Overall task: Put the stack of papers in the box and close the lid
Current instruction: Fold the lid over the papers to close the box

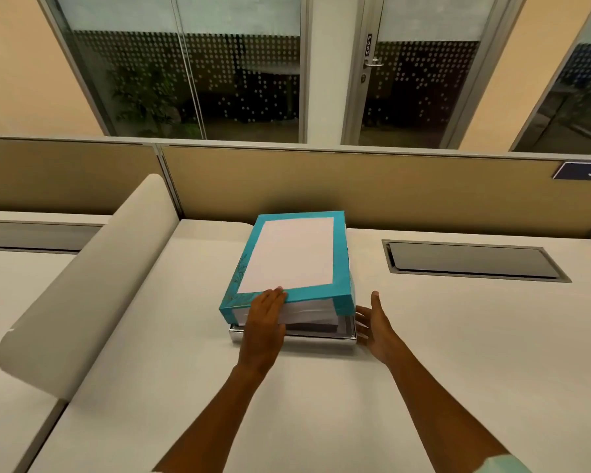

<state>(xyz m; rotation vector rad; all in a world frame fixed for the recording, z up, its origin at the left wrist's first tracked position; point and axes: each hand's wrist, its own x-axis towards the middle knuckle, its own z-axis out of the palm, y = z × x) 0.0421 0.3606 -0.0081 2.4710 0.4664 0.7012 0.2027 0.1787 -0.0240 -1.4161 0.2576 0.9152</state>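
Observation:
A teal lid (294, 257) with a white panel on top rests tilted over the box, its near edge raised. Under it the white stack of papers (307, 312) shows in the gap, sitting in the silver box base (294, 339). My left hand (265, 322) lies flat against the lid's near left edge and the paper front, fingertips on the lid's rim. My right hand (372, 322) is spread just right of the box's near right corner, fingers apart, holding nothing; whether it touches the box is unclear.
The box stands on a white desk (219, 387). A recessed cable hatch (471, 261) lies to the right. A rounded white divider (82, 285) rises on the left, and a tan partition (389, 189) backs the desk.

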